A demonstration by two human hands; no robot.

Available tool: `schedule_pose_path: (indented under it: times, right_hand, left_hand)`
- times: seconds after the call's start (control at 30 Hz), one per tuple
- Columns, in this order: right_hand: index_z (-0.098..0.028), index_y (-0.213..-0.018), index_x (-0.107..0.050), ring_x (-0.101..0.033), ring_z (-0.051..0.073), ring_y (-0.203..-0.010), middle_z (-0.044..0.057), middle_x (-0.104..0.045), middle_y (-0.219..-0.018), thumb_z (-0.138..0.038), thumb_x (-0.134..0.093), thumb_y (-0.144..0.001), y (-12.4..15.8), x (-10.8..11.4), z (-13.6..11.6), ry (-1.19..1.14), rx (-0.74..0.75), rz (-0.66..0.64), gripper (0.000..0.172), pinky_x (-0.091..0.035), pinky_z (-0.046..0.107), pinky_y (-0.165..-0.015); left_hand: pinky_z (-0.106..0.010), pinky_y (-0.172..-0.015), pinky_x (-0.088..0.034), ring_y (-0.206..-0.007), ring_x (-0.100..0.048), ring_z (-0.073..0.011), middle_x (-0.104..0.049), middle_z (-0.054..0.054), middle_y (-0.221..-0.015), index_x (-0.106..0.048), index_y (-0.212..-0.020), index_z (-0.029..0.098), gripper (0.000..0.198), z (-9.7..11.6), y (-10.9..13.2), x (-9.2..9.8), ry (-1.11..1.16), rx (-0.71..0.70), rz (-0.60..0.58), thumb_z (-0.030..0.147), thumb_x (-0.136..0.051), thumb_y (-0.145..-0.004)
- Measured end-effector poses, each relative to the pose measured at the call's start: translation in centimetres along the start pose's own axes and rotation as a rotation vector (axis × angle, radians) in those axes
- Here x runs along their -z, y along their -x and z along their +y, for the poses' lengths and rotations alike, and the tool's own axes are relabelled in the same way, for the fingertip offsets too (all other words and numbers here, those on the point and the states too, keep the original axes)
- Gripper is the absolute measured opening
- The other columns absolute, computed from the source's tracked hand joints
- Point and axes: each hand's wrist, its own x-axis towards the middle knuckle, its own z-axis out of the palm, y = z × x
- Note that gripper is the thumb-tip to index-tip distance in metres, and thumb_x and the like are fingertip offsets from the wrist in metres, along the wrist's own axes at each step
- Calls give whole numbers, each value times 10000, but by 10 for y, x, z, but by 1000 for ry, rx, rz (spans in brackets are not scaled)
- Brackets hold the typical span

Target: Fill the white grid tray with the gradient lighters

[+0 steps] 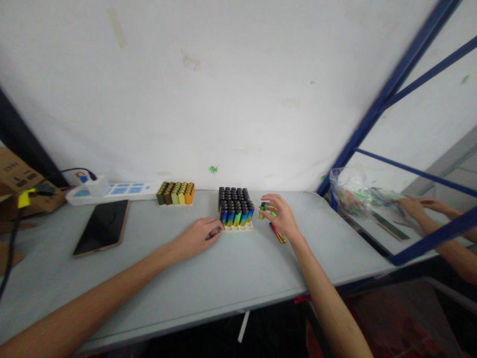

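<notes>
Upright lighters [237, 215] with black tops and blue, green and yellow bodies fill most of a white tray [244, 228]. Beside its front left corner rests my left hand [199, 237], closed around a small dark and red lighter [213, 232]. My right hand [278, 215] is just right of the tray. Its thumb and fingers pinch a black-topped, yellow-green lighter [263, 211], held roughly upright. Something bright green shows partly under those fingers. Red and yellow lighters [278, 232] lie on the table below that hand.
A second block of lighters [176, 194] with yellowish tops stands at the back left. A power strip [130, 189] and a phone [102, 227] lie farther left. Past the blue metal frame [367, 119], another person's hands [413, 206] are near a plastic bag [352, 191].
</notes>
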Motion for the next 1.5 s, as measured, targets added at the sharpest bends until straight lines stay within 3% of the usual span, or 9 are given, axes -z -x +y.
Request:
schedule_pose_path:
  times: [0.17,0.4,0.67,1.03,1.23,1.37,1.5]
  right_hand:
    - [-253,-1017,-732,-635,209,-1077,84,-601,-1211,-428,-695,-886,-3,0,-8,71,78,-5,222,-599,377,-900]
    - [-237,-1053,-765,-641,155,-713,42,-674,-857,-483,-665,-910,-3,-1,-19,180,66,-76,301,-568,312,-743]
    - [-214,-1062,-707,-721,182,-752,40,-733,-859,-509,-693,-876,1,-10,-14,42,-17,-77,349,-608,326,-756]
    - [-211,-985,-716,-723,187,-752,41,-741,-860,-514,-716,-852,3,-12,-10,37,-38,-145,331,-611,323,-734]
    - [-212,-1066,-687,-722,183,-748,36,-751,-888,-519,-683,-879,0,-9,-15,80,-52,-119,359,-588,311,-731]
    - [-194,-998,-675,-696,186,-728,56,-734,-888,-465,-537,-976,-4,0,-5,253,-86,21,305,-559,325,-740]
    - [-170,-1061,-687,-641,285,-1017,154,-687,-1067,-361,-541,-964,1,12,10,717,-283,136,259,-503,426,-921]
  left_hand:
    - [-281,-753,-434,-753,-567,-178,-588,-14,-800,-628,-956,201,158,-1,0,0,6,-6,8,266,-484,-962]
    - [-281,-760,-440,-761,-571,-181,-587,-13,-797,-629,-962,201,151,0,0,1,5,2,-4,264,-492,-955]
    - [-281,-748,-439,-744,-565,-176,-596,-16,-803,-632,-966,197,165,-2,0,-1,4,-2,3,270,-484,-954]
    - [-279,-753,-438,-751,-570,-179,-586,-13,-803,-632,-961,199,155,0,0,0,0,-1,-1,265,-492,-959]
    - [-286,-756,-430,-760,-571,-183,-589,-15,-800,-631,-967,198,155,0,0,0,-6,5,-12,260,-490,-959]
    - [-289,-764,-430,-763,-572,-183,-591,-15,-802,-625,-968,199,156,-1,0,0,-7,0,-8,261,-482,-962]
    - [-292,-771,-431,-770,-573,-186,-593,-20,-809,-624,-969,194,161,-1,0,0,-6,5,-13,256,-477,-956]
